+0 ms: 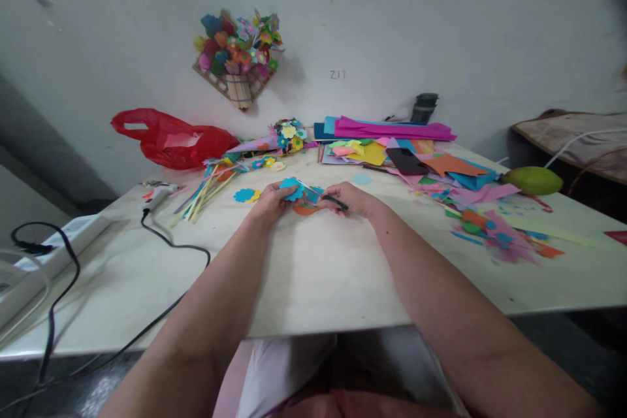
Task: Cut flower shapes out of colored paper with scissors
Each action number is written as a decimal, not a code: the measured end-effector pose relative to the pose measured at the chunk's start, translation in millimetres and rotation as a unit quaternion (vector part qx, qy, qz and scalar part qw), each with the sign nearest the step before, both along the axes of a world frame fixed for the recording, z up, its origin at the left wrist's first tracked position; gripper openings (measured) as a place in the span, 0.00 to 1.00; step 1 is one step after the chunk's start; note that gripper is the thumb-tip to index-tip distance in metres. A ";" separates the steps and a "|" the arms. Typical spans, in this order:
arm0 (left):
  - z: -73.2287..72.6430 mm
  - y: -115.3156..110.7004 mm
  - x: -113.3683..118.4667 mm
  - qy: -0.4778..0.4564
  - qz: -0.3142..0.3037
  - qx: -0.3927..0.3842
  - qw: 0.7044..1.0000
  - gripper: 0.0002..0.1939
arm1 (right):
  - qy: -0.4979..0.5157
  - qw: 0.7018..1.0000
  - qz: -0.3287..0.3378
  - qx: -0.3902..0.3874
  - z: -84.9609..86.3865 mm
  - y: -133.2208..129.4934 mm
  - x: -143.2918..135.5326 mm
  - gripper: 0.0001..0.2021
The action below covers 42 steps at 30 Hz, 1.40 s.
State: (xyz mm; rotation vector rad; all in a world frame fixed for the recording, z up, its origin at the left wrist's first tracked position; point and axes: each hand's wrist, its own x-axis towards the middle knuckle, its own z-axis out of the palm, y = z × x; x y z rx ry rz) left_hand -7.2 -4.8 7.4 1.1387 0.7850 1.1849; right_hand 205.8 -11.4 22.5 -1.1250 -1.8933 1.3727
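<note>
Between the fingers of my left hand is a blue scalloped paper flower. My right hand is closed on a pair of scissors with dark handles, and their blades point left towards the blue flower. Another blue paper piece shows beside the blades. Just below lies an orange paper piece, partly covered by the hands. To the left of my left hand, a second blue flower rests on the table next to a yellow one.
A glue gun with a black cord and a power strip are at the left. Behind are paper strips, a red bag and stacked coloured paper. Paper scraps, a phone and a green fruit lie right.
</note>
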 end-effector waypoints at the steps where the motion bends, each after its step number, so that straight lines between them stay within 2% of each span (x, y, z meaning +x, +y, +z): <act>1: -0.4 0.3 -0.2 0.001 0.004 0.001 1.000 0.10 | -0.006 1.000 0.000 -0.001 1.2 -1.2 -0.2 0.13; 7: 1.0 -1.0 0.1 0.017 0.019 0.014 1.000 0.12 | -0.017 1.000 0.008 -0.003 3.4 -3.3 2.3 0.15; 12: 2.1 -1.4 1.0 0.025 -0.011 0.033 0.999 0.13 | 0.005 1.000 0.011 0.015 5.7 -6.3 4.4 0.16; 22: 3.6 -2.4 3.9 0.017 -0.025 0.031 0.999 0.11 | 0.004 0.999 0.031 0.006 2.4 -5.4 5.2 0.15; 29: 4.6 -5.2 4.8 0.005 0.006 0.002 1.000 0.12 | -0.003 0.999 0.041 0.012 1.8 -4.2 4.6 0.15; 42: 2.2 -2.3 3.4 0.019 -0.001 0.023 1.000 0.12 | -0.006 0.999 0.031 0.005 2.8 -6.3 1.4 0.14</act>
